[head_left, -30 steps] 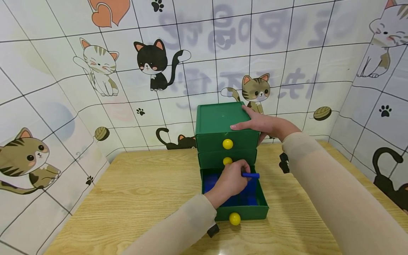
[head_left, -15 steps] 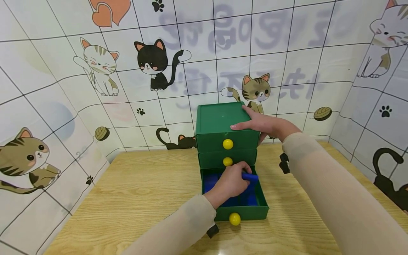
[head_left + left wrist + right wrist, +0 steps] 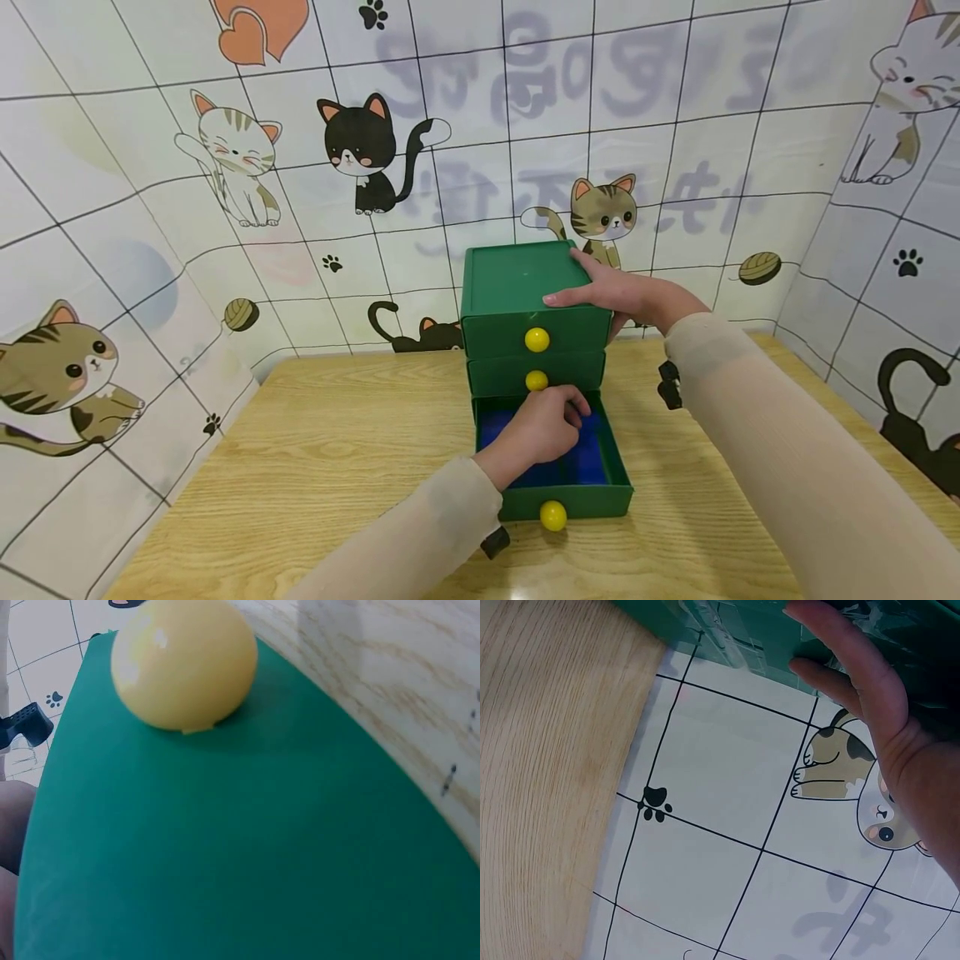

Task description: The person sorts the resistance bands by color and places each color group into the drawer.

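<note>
A green drawer cabinet (image 3: 525, 275) with yellow knobs stands on the table. Its bottom drawer (image 3: 570, 502) is pulled out, with a blue surface showing inside. Over that drawer my left hand (image 3: 536, 429) has its fingers loosely bent; no marker shows in it, and its fingertips are partly hidden. The left wrist view has the yellow knob (image 3: 184, 664) and green drawer front close up, with a sliver of the hand at the left. My right hand (image 3: 611, 292) rests spread on the cabinet's top right edge, fingers fairly straight in the right wrist view.
A wood-grain table (image 3: 360, 442) carries the cabinet. Behind and beside it rises a white gridded wall covering (image 3: 465, 108) printed with cats. The two upper drawers are pushed in. Small black devices sit at both wrists.
The blue marker that stuck out from my left hand is no longer visible there. That hand has dipped slightly into the drawer. My right hand stays where it was.
</note>
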Demonstrator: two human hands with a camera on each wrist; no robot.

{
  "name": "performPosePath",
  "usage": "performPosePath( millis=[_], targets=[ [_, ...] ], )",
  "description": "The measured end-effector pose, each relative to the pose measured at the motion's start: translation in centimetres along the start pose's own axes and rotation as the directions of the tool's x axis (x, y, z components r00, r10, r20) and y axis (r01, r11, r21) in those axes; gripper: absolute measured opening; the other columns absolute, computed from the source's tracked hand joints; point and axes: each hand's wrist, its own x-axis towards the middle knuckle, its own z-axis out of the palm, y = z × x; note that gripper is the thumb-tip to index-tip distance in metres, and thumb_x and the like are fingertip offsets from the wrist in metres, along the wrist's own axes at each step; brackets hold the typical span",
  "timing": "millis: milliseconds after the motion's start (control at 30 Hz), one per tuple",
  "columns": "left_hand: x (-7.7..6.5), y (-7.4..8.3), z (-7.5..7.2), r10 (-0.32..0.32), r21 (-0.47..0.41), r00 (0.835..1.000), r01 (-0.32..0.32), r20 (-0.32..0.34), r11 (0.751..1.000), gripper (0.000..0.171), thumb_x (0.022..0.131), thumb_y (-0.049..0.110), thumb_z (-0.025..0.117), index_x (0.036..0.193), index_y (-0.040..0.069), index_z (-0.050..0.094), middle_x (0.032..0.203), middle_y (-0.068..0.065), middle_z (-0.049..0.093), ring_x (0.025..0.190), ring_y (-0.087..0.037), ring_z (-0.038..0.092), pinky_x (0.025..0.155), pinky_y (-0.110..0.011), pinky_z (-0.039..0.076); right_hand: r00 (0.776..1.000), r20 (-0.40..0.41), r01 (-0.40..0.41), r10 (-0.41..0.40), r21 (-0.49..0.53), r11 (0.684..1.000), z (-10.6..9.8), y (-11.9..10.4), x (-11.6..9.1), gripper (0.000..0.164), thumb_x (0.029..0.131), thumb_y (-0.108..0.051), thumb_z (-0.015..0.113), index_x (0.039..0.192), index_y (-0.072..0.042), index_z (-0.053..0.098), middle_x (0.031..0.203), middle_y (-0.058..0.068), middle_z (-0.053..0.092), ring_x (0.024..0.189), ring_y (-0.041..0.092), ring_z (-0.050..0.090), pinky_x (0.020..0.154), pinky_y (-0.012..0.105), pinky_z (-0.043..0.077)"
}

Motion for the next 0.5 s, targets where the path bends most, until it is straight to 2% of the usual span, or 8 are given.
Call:
performPosePath(
  millis=[167, 267, 400, 500],
  targets=[
    [-0.3, -0.4, -0.4, 0.009, -0.037, 0.999, -0.007, 0.045, 0.999, 0.029, 0.094, -0.008, 0.064, 0.111, 0.014, 0.069, 0.097, 0.002, 0.071, 0.083, -0.013, 0.061, 0.070, -0.025, 0.051, 1.000, 0.002, -0.002, 0.002, 0.011, 1.000, 0.1, 0.1, 0.0, 0.119, 0.096, -0.060, 0.070, 0.167, -0.038, -0.023, 0.179, 0.017, -0.011, 0.150, 0.055, 0.041, 0.082, 0.054, 0.065],
    [-1.0, -0.6, -1.1, 0.028, -0.050, 0.998, -0.025, 0.062, 0.998, 0.021, 0.098, -0.001, 0.067, 0.114, 0.012, 0.070, 0.099, 0.000, 0.072, 0.084, -0.013, 0.062, 0.072, -0.025, 0.052, 1.000, 0.005, -0.005, 0.005, 0.006, 1.000, 0.1, 0.2, -0.1, 0.119, 0.097, -0.060, 0.070, 0.167, -0.037, -0.024, 0.179, 0.017, -0.013, 0.152, 0.056, 0.038, 0.083, 0.054, 0.065],
    [-2.7, -0.7, -2.5, 0.079, -0.067, 0.996, -0.075, 0.047, 0.995, 0.012, 0.099, 0.010, 0.074, 0.111, 0.012, 0.071, 0.097, 0.001, 0.072, 0.082, -0.010, 0.064, 0.071, -0.024, 0.053, 1.000, 0.003, -0.005, 0.005, -0.021, 1.000, 0.1, 0.1, -0.1, 0.120, 0.096, -0.063, 0.069, 0.166, -0.038, -0.025, 0.179, 0.015, -0.017, 0.158, 0.055, 0.026, 0.084, 0.054, 0.065],
    [-4.7, -0.6, -3.2, 0.108, -0.121, 0.993, -0.102, 0.044, 0.987, 0.010, 0.098, 0.015, 0.077, 0.106, 0.013, 0.071, 0.092, 0.002, 0.072, 0.074, -0.016, 0.068, 0.065, -0.025, 0.054, 1.000, 0.001, -0.005, 0.005, -0.040, 0.999, 0.0, 0.1, 0.0, 0.120, 0.096, -0.064, 0.069, 0.166, -0.037, -0.025, 0.179, 0.014, -0.019, 0.159, 0.055, 0.023, 0.083, 0.053, 0.065]
  ],
)
